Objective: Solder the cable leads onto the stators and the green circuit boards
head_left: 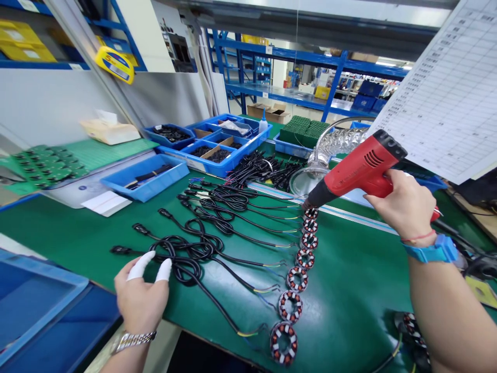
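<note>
My right hand (404, 207) is wrapped round the handle of a red heat gun (357, 168). Its dark nozzle points down at the far end of a row of several motor stators (297, 280) with copper windings and white teeth. Black cables (229, 267) with coiled middles run from the stators to black connectors (121, 249) on the left; thin coloured wires show at the stator ends. White finger cots cover two fingertips of my left hand (143, 290). Those fingers are apart, at the nearest cable; whether they touch it is unclear.
Behind the cables lie a pile of black cables (252, 168), a blue divided bin (212, 165) and a blue tray (155, 187). A round lamp or magnifier (308, 181) stands behind the nozzle. Another stator (411, 326) sits under my right forearm. A printed sheet (446, 103) hangs at right.
</note>
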Tool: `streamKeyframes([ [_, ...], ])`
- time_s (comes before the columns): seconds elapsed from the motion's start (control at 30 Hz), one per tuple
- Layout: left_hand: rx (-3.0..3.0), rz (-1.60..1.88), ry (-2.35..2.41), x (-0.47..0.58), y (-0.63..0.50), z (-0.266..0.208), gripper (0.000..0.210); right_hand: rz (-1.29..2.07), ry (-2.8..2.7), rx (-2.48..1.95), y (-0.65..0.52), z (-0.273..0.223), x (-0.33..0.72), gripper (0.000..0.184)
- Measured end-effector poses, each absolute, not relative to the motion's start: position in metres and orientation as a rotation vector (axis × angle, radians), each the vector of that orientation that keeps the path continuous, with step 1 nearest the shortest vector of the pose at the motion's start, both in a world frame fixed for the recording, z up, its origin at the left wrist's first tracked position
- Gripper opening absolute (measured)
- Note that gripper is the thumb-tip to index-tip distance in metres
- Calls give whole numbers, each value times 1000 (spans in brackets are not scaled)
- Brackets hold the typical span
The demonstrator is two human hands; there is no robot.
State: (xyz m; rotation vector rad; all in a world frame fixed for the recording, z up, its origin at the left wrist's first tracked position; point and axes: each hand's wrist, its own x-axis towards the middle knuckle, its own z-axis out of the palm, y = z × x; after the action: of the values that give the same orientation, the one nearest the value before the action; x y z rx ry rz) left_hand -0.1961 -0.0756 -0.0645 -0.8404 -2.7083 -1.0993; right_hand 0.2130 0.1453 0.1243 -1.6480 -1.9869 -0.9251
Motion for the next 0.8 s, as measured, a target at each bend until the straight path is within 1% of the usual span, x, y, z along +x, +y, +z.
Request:
streamKeyframes([
  [0.5, -845, -1088, -2710, -195, -76, -63, 52, -938, -1997, -1620, 147, 124, 213, 42],
  [0.8, -845, -1102, -2699, -197, -76, -67, 51, -940, -1974, -1611, 154, 121, 204, 36],
])
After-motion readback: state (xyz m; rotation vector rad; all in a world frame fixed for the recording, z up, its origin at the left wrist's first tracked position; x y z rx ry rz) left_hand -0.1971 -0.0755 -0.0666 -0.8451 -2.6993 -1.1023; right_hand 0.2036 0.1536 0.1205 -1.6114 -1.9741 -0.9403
